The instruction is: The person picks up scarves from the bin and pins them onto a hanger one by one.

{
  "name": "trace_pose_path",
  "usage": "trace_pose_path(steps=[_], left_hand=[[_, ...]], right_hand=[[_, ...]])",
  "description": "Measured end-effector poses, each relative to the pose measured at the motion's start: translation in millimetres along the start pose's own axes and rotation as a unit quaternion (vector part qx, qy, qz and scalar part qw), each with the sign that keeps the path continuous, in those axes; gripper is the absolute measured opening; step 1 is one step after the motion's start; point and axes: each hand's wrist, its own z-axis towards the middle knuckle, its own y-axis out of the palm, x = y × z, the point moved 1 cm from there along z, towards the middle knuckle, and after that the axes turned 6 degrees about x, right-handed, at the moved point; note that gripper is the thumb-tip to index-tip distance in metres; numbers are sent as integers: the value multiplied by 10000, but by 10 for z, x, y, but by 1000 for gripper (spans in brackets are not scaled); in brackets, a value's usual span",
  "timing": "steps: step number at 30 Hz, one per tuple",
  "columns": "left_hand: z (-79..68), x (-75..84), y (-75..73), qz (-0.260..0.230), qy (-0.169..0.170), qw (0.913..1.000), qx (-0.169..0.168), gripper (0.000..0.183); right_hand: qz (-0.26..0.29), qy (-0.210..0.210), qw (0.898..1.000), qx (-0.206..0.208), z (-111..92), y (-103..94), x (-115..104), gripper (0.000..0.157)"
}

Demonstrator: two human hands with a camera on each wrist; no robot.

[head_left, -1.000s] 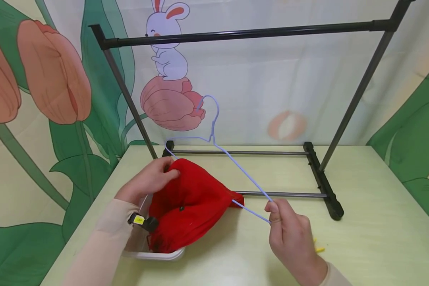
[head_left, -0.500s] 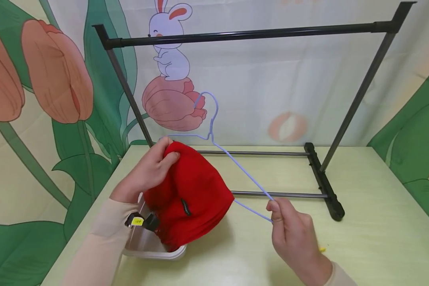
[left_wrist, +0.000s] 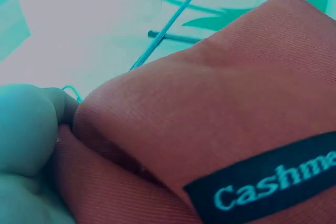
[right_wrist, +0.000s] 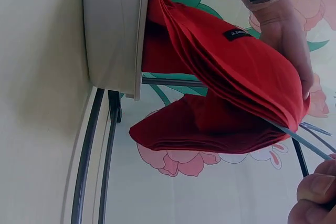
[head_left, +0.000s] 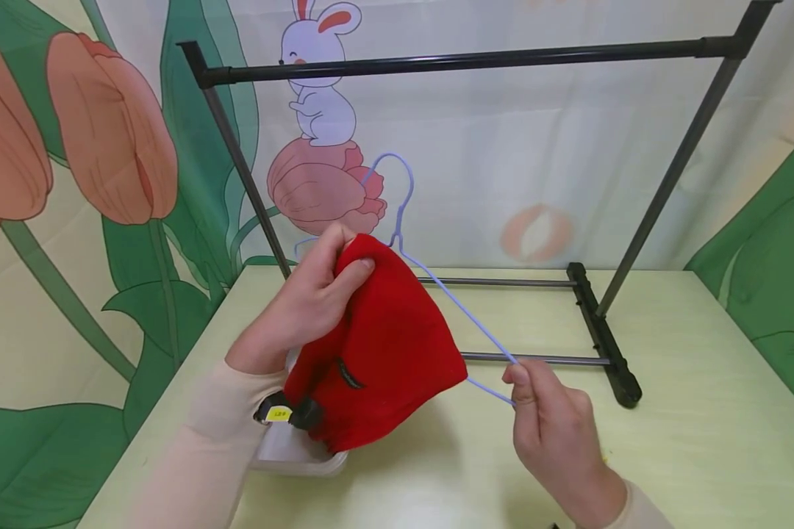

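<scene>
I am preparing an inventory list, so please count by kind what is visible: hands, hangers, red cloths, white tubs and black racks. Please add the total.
Left hand and right hand: 2
Blue hanger: 1
Red cloth: 1
White tub: 1
Black rack: 1
Total: 6

There are two sets of fingers (right_wrist: 317, 188): one on the left hand (head_left: 314, 301) and one on the right hand (head_left: 559, 433). There is one red cloth (head_left: 397, 323) with one black tag (head_left: 349, 373), one blue hanger (head_left: 463, 308), one white tub (right_wrist: 113, 30) and one desk (head_left: 701, 389). One black rack (head_left: 602, 336) has one top bar (head_left: 463, 60), two low bars (head_left: 536, 358) and two slanted poles (head_left: 677, 173). There's one drawn bunny (head_left: 324, 114).
</scene>
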Motion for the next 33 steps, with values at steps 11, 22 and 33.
trace_pose_path(steps=[11,22,33], left_hand=[[-27,-215,169,653,-373,9945,-726,14],[-61,-710,111,-262,-1402,9878,-621,24],[-129,-971,261,-897,-2322,9468,-2038,32]], right_hand=[[66,139,9975,687,61,-13,36,49],[98,67,9965,824,101,-72,114,51],[101,182,9967,781,98,-92,125,50]])
